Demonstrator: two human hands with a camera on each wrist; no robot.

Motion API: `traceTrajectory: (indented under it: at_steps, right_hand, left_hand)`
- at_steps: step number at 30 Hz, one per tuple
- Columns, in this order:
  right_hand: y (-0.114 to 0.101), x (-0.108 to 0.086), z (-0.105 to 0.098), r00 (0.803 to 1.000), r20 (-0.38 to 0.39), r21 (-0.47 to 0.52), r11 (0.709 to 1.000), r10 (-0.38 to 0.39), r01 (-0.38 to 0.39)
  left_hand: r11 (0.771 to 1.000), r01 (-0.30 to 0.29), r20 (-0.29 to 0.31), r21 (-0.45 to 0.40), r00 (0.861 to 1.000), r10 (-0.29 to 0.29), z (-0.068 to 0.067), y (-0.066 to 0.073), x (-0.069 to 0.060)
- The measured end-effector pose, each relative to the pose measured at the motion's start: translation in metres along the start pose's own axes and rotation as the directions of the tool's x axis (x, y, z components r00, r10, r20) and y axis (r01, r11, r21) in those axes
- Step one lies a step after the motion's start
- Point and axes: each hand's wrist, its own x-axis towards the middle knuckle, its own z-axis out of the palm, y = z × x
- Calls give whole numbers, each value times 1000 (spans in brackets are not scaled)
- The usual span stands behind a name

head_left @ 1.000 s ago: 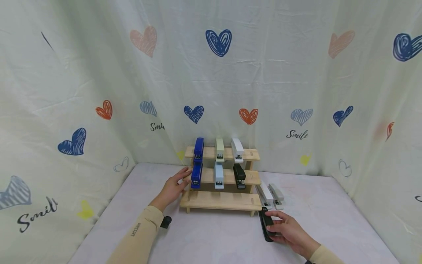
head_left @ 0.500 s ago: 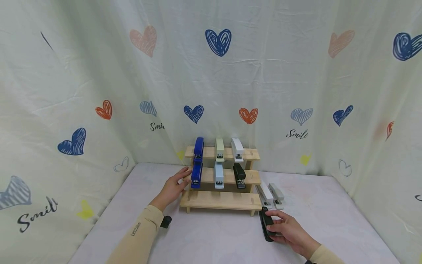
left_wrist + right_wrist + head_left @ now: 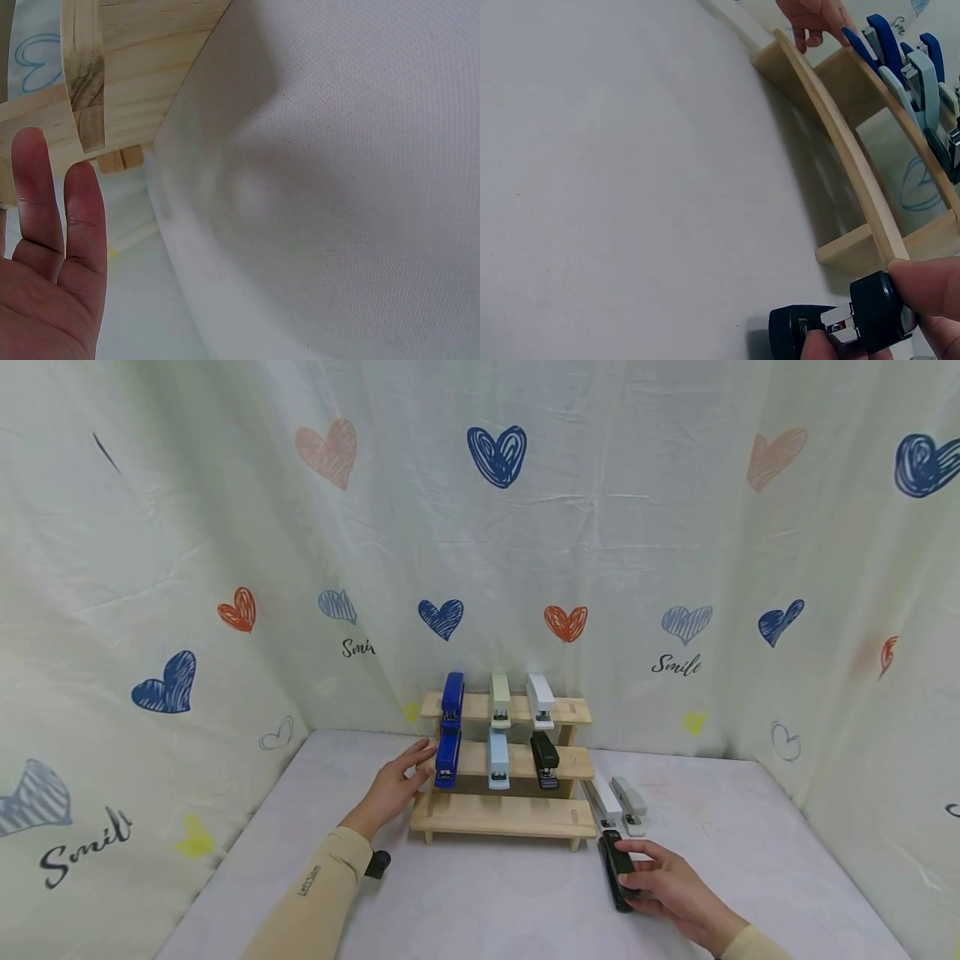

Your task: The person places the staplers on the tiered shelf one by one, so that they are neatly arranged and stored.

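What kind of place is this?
Probably a curtained-off work or display corner: a heart-print curtain hangs behind the pale table, and a wooden stand holds rows of staplers.

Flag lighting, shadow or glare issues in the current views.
Head: soft light, no strong glare, shaded gap below the middle shelf; left wrist: broad, soft-edged shadows on the table, with a paler patch between; right wrist: dark shadow along the rack, another beside the held stapler.
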Motion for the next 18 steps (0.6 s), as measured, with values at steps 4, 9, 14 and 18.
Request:
traceTrajectory:
  at_steps: [4,9,14,18]
  right_hand:
    - [-7,-6,-7,999,37,-10,1000,-25,26]
    - [-19,-12,-8,995,93,-23,998,-48,50]
    - [-31,-16,4,982,167,-25,995,-91,97]
    - [-40,-17,23,971,208,-30,992,-117,125]
  left_hand:
    - [1000,4,-1,13,1000,-4,0,-1,0]
    - [1000,6,-1,19,1000,-6,1,-3,1]
    - [1000,11,3,16,1000,-11,1,-3,1]
    - [1000,1,10,11,1000,-1,0,-2,1]
